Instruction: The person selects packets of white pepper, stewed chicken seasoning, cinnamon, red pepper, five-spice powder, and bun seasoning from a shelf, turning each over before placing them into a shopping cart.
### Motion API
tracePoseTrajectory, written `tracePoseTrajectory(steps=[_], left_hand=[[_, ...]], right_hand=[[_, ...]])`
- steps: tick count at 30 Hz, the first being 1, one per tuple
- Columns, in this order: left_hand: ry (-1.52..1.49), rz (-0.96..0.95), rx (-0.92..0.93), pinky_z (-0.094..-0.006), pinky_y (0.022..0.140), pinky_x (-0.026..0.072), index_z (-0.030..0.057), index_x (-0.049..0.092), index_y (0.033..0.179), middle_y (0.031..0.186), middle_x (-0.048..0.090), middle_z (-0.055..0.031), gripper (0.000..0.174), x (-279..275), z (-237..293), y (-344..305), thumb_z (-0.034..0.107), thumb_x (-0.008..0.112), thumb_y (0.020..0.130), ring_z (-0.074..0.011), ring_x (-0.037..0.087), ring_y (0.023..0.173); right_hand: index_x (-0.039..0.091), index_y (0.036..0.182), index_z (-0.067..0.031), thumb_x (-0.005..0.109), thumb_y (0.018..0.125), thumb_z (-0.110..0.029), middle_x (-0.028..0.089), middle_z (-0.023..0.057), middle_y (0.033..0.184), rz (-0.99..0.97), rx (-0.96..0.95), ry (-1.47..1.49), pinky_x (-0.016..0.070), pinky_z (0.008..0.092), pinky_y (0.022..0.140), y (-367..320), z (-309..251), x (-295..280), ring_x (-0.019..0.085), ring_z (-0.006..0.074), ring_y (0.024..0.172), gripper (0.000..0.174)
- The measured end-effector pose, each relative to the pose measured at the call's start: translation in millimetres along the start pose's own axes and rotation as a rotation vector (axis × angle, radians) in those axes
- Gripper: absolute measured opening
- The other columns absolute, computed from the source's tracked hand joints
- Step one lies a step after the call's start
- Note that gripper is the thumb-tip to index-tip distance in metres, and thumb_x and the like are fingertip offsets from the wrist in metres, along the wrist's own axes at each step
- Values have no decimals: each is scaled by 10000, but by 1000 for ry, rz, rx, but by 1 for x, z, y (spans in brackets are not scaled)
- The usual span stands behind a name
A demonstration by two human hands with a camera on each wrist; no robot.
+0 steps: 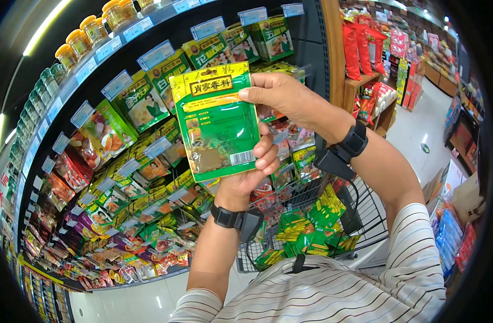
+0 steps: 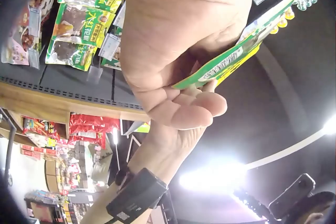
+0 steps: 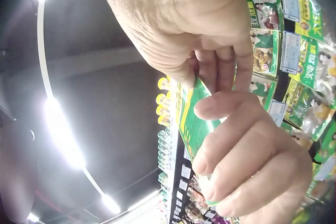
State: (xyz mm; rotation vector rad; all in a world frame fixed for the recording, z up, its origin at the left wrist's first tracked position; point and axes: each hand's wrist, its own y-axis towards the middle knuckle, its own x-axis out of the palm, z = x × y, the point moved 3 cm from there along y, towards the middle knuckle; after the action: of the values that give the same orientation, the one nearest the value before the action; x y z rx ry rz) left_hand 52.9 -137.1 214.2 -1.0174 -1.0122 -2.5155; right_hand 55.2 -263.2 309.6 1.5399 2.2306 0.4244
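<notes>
Packet point(image 1: 219, 129) up before shelf point(image 1: 306, 33); left hand point(image 1: 247, 180) grips lower right edge, right hand point(image 1: 286, 97) pinches upper right corner. Risk: left side unsupported, may sag; slick film could slip if pinch loosens.

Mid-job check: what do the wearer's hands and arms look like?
The left hand and right hand show no gloves. Each wrist wears a black strap with a dark boxy unit. The short sleeves are pale with thin dark stripes.
</notes>
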Motion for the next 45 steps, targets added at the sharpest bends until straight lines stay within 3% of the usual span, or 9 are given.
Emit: tracePoseTrajectory(steps=[6, 9, 23, 31, 34, 38, 42, 43, 45], left_hand=[[9, -57, -35, -297, 590, 431, 2, 539, 1225, 772, 527, -16, 418, -4, 6, -1, 344, 535, 985, -142, 498, 657], [16, -50, -31, -295, 589, 430, 2, 536, 1222, 771, 531, -17, 421, -3, 7, -1, 350, 530, 986, -140, 500, 657], [55, 14, 27, -279, 523, 411, -25, 548, 1198, 688, 483, 1, 378, 0, 15, 5, 299, 484, 1014, -117, 471, 574], [49, 2, 20, -293, 571, 420, 2, 557, 1143, 744, 508, -6, 339, -9, 32, 0, 307, 501, 1008, -133, 488, 625], [65, 144, 79, -301, 593, 417, 4, 557, 1148, 769, 521, -11, 355, -7, 40, -8, 322, 517, 995, -135, 491, 652], [163, 141, 87, -306, 626, 438, 15, 542, 1133, 820, 510, -26, 418, -7, 56, -14, 404, 555, 981, -148, 483, 695], [469, 471, 219, -280, 551, 420, 15, 565, 1161, 835, 569, -22, 326, -12, 77, -18, 290, 585, 987, -135, 486, 675], [475, 398, 214, -279, 558, 491, 27, 583, 1153, 897, 636, -38, 283, -15, 85, -18, 262, 589, 995, -140, 581, 720], [585, 514, 242, -292, 623, 543, 27, 591, 1146, 960, 671, -55, 276, -7, 95, -18, 261, 580, 999, -146, 642, 780]], right_hand=[[660, 1094, -55, 607, 981, -273, 587, -74, 812, -11, -4, 26, 369, 188, 587, 2, 1, -2, 454, 10, 675, 252], [665, 1072, -31, 604, 969, -281, 659, 7, 928, -12, -1, 37, 495, 279, 773, 6, 6, -5, 584, 94, 840, 277], [653, 1079, -18, 596, 979, -261, 676, 25, 949, -45, -16, 110, 523, 272, 764, 21, 15, -7, 619, 97, 832, 269], [648, 1044, -23, 593, 981, -280, 662, 47, 952, -75, 5, 123, 545, 309, 784, 30, 17, -3, 620, 145, 874, 270], [639, 981, -29, 601, 977, -294, 658, 51, 933, -109, 27, 95, 546, 320, 793, 37, 23, -6, 619, 144, 895, 267], [630, 959, -39, 603, 972, -304, 659, 59, 946, -150, 44, 79, 546, 344, 813, 51, 30, -9, 641, 163, 930, 267], [607, 1098, -43, 564, 995, -261, 666, 80, 1063, -58, 67, 123, 550, 366, 875, 71, 25, -26, 656, 215, 1000, 245], [603, 1108, -45, 562, 994, -264, 659, 82, 1083, -33, 51, 130, 550, 371, 875, 79, 23, -34, 653, 217, 1010, 250], [582, 1140, -39, 567, 985, -270, 615, 91, 1162, 37, 13, 166, 546, 378, 884, 95, 20, -48, 631, 226, 1052, 278]])
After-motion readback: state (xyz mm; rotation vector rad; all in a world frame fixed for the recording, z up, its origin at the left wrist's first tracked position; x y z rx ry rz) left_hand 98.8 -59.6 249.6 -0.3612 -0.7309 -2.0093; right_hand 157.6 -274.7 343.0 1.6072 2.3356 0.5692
